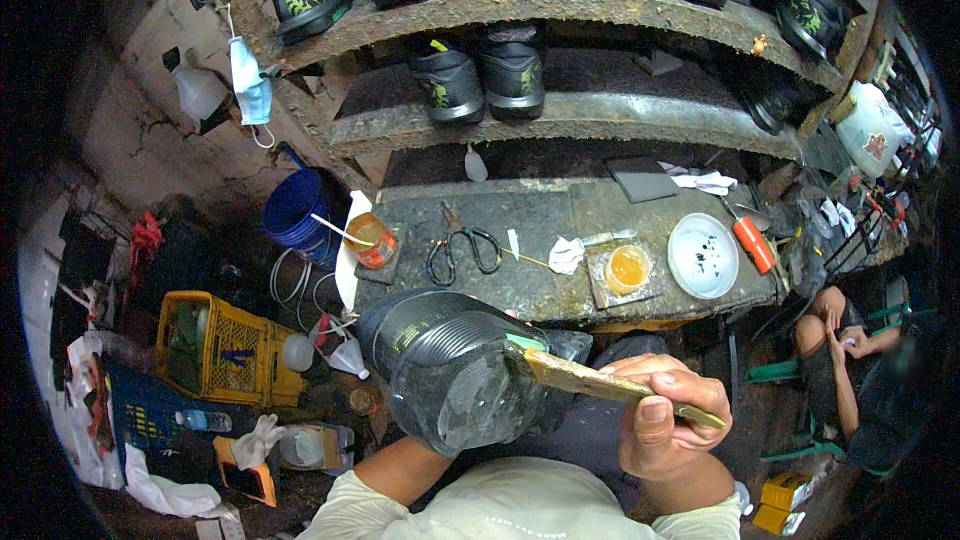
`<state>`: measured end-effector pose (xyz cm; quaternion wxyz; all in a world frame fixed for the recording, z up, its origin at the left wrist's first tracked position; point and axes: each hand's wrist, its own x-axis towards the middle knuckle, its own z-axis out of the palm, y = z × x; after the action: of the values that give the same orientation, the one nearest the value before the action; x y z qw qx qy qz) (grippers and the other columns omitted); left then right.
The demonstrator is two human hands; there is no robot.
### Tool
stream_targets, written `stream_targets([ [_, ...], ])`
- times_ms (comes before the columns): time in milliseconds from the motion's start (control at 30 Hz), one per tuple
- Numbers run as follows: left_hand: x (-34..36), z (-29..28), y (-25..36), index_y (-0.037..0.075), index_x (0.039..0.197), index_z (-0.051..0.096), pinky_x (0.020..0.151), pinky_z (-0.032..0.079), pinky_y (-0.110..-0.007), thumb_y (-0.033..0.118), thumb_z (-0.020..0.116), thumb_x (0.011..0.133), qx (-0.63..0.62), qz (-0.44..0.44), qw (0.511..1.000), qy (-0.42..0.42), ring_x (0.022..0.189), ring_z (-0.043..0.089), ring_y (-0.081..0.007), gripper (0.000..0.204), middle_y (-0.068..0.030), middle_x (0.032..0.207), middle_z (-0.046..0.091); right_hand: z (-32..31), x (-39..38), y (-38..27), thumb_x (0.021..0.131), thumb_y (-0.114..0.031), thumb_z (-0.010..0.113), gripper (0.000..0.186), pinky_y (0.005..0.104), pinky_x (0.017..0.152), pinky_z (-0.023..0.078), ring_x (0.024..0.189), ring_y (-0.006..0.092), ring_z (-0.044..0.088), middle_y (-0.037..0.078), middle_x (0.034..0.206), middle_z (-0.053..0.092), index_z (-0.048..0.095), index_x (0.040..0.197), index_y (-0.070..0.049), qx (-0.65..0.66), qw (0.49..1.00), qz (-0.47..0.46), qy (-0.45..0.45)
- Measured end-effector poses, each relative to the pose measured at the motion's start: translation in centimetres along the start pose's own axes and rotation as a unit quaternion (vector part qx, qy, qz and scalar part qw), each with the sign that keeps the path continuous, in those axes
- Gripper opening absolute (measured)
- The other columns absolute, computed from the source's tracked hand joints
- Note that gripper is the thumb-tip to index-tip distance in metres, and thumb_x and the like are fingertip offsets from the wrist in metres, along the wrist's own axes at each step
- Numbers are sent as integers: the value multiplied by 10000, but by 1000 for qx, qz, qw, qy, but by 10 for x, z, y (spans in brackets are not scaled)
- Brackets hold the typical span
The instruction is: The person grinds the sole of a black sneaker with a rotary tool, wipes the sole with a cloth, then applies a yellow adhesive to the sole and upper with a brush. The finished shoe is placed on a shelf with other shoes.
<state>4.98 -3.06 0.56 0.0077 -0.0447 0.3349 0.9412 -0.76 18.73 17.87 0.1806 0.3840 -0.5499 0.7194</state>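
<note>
A black shoe [455, 380] with ribbed sides is held up in front of my body, grey smears on the surface turned toward me. My left forearm [400, 475] runs up behind it and holds it there; the hand itself is hidden by the shoe. In my right hand [675, 415], closed between thumb and fingers, is a flat-handled brush [590, 378], its handle yellowish and worn. The brush's dark tip meets the shoe near a small green patch [527, 343] at its upper right edge.
On the bench beyond are scissors [462, 255], a cup of amber liquid [627, 268], a white bowl [703, 256] with black bits and an orange-handled tool [753, 244]. Shelves above hold several black shoes [513, 75]. Yellow crate [230, 350] at left; another person [850, 350] sits at right.
</note>
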Motion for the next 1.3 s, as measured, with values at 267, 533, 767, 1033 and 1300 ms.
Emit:
stream_targets([
  [267,3,-9,-8,65,1507,403,1171,391,-383,261,481,1088,13,16,1000,-1,1308,519,-226,469,-109,1440,519,0,3,-2,952,-28,664,236,471,742,628,812,350,753,234,876,722,558,1160,9,-2,1000,-5,1],
  [533,17,-57,-30,93,1525,383,1172,384,-383,274,497,1082,122,77,989,21,1300,518,-215,492,-86,1443,515,7,9,-3,959,-46,669,221,409,731,616,831,306,744,218,919,723,591,1156,20,21,999,15,44],
  [767,14,-44,-34,84,1501,410,1165,378,-408,307,563,1042,123,72,990,14,1323,508,-225,533,-97,1445,517,12,14,-2,923,-98,741,195,256,774,532,832,127,680,111,953,733,691,1065,25,-17,978,143,154],
  [1033,-8,-2,6,75,1474,442,1158,372,-436,345,638,996,732,271,625,19,1349,497,-236,583,-109,1448,518,12,25,7,955,-132,730,236,323,781,566,826,161,679,114,934,698,646,1106,28,-41,983,109,141],
  [1300,-15,-19,-13,113,1439,449,1161,324,-494,373,761,863,619,225,745,112,1362,489,-292,704,-61,1471,516,3,29,14,842,56,764,251,409,816,598,891,321,754,212,977,764,688,1075,2,-64,996,-35,-42],
])
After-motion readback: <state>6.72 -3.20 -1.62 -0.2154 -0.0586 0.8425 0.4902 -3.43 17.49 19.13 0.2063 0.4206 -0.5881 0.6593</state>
